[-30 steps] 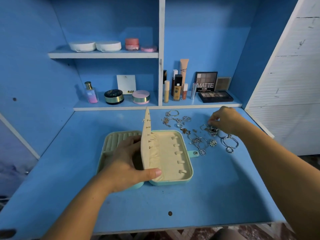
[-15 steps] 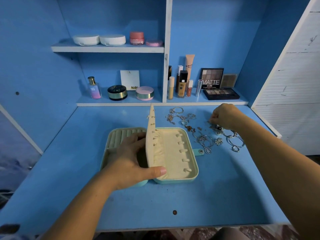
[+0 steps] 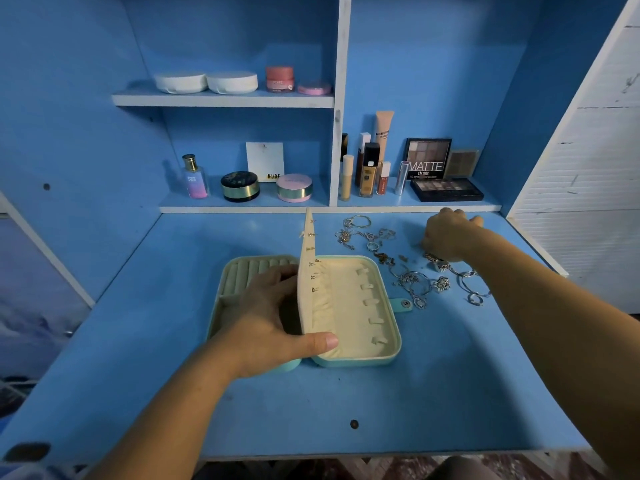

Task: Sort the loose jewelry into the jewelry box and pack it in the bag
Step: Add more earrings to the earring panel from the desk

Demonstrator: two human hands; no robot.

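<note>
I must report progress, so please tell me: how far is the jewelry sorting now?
Done: the jewelry box lies open and a few earrings are pinned on its earring panel. In hand: the left hand holds that panel upright while the right hand reaches to the loose jewelry; whether it grips a piece is hidden. Left: that pile is unsorted, the necklace hooks are bare, no bag is visible.

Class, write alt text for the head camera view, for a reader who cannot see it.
A person's left hand holds the cream earring panel upright in an open mint jewelry box on a blue desk. The right hand is curled over loose jewelry scattered right of the box; its fingertips are hidden. Cosmetics line the shelves behind.
</note>
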